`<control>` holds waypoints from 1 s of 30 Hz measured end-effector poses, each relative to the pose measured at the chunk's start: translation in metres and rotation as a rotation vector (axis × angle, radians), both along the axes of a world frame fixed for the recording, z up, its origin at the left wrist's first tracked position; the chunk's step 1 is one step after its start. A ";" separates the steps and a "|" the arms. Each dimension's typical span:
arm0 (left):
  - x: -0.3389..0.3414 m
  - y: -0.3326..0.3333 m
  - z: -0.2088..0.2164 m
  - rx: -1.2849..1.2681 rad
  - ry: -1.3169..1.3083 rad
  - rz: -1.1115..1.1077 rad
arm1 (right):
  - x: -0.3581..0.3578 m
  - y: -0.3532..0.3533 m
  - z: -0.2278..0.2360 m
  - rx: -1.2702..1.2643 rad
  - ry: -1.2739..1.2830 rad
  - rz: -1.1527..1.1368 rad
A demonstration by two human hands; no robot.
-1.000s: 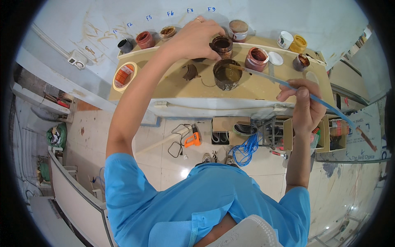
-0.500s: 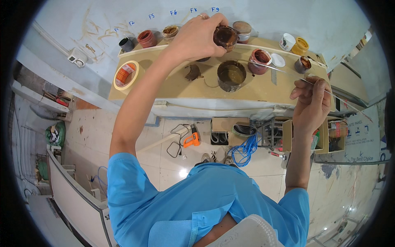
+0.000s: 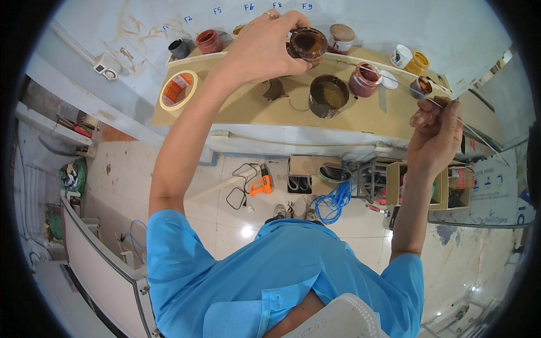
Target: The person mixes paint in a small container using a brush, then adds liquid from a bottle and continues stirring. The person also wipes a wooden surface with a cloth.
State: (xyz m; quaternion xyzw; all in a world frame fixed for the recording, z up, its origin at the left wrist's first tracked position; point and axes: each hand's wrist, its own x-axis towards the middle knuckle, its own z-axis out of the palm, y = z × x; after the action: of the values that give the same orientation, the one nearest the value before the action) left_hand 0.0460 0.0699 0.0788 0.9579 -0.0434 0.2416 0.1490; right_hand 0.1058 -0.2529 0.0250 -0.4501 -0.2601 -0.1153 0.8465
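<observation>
Holding brn jar (image 3: 309,47) w/ L hand (image 3: 265,49), stick (image 3: 430,100) w/ R hand (image 3: 435,134).

A brown-smeared open jar (image 3: 308,45) is held up, a slender strip (image 3: 407,87) slanting nearby.

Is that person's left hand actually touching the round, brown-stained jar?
Touching: the head view shows the left hand gripping the round, brown-stained jar between thumb and fingers.
</observation>
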 end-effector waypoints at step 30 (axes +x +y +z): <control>-0.019 -0.022 -0.014 0.236 -0.287 -0.102 | 0.004 0.023 0.030 -0.393 -0.414 0.018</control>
State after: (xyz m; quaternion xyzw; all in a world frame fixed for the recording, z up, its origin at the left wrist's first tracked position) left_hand 0.0273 0.0482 0.0647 0.9210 -0.1406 0.3612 0.0401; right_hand 0.1094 -0.2300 0.0546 -0.5701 -0.4490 -0.1444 0.6727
